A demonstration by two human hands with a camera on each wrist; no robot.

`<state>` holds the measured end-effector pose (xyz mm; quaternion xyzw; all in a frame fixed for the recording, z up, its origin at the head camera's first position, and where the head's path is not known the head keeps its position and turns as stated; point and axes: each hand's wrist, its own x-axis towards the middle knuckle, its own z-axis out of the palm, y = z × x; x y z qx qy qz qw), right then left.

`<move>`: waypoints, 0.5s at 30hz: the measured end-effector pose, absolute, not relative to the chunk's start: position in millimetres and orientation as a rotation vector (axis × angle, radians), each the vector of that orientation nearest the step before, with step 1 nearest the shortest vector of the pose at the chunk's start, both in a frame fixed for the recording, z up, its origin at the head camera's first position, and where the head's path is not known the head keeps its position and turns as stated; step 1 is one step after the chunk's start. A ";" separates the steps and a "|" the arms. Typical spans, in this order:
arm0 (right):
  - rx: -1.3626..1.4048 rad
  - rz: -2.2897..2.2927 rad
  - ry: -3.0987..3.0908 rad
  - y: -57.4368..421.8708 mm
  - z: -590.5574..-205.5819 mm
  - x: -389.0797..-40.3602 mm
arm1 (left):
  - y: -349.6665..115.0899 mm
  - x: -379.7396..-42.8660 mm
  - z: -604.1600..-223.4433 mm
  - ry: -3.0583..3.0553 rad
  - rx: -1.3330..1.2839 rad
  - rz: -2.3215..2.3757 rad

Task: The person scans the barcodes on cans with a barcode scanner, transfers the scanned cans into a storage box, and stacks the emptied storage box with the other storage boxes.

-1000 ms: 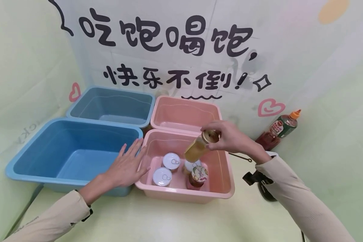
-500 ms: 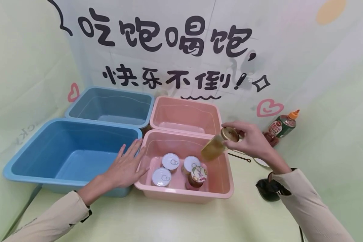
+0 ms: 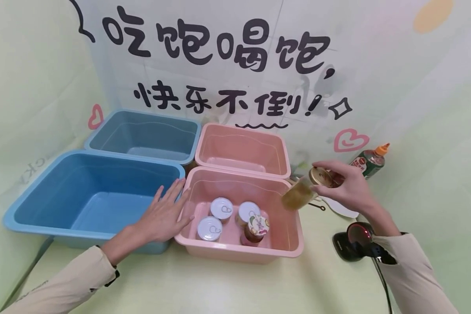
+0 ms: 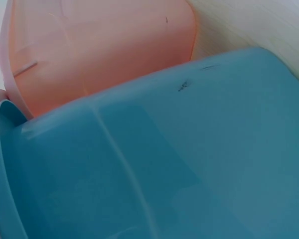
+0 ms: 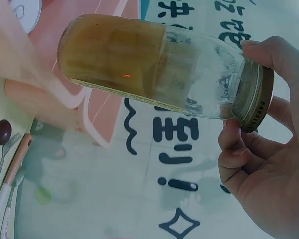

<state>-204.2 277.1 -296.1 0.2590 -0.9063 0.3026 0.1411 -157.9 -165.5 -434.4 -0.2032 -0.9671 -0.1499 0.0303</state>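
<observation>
My right hand (image 3: 347, 185) grips a glass jar (image 3: 299, 192) by its gold metal lid, thumb and fingers round the lid. The jar is tilted, base down to the left, and overlaps the right rim of the front pink tub (image 3: 227, 252) in the head view. In the right wrist view, yellowish-brown contents (image 5: 114, 57) fill its base end, with clear glass near the lid. My left hand (image 3: 162, 218) lies with straight fingers over the adjoining rims of the front blue tub (image 3: 74, 231) and front pink tub. Several white-lidded cans (image 3: 221, 208) and a patterned-lid jar (image 3: 258, 226) stand inside the pink tub.
Behind stand another blue tub (image 3: 145, 135) and another pink tub (image 3: 243, 146). A sauce bottle (image 3: 373, 161) with an orange tip stands at the back right. Cutlery (image 5: 12, 164) lies beside the tubs. A black device (image 3: 349, 246) with a cable sits on the table at right.
My right hand has carried the jar rightward, from above the inside of the front pink tub to its right rim. My left hand has stayed in place.
</observation>
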 end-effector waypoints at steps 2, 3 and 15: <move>0.737 0.877 -2.611 283.7 -297.0 -201.5 | -165.5 -158.1 -433.6 -2.981 -0.629 -0.467; 0.728 0.879 -2.611 287.1 -297.5 -200.2 | -165.5 -158.2 -433.3 -2.979 -0.631 -0.468; 0.464 0.838 -2.740 331.9 -301.7 -181.7 | -164.9 -160.9 -434.1 -3.013 -0.623 -0.485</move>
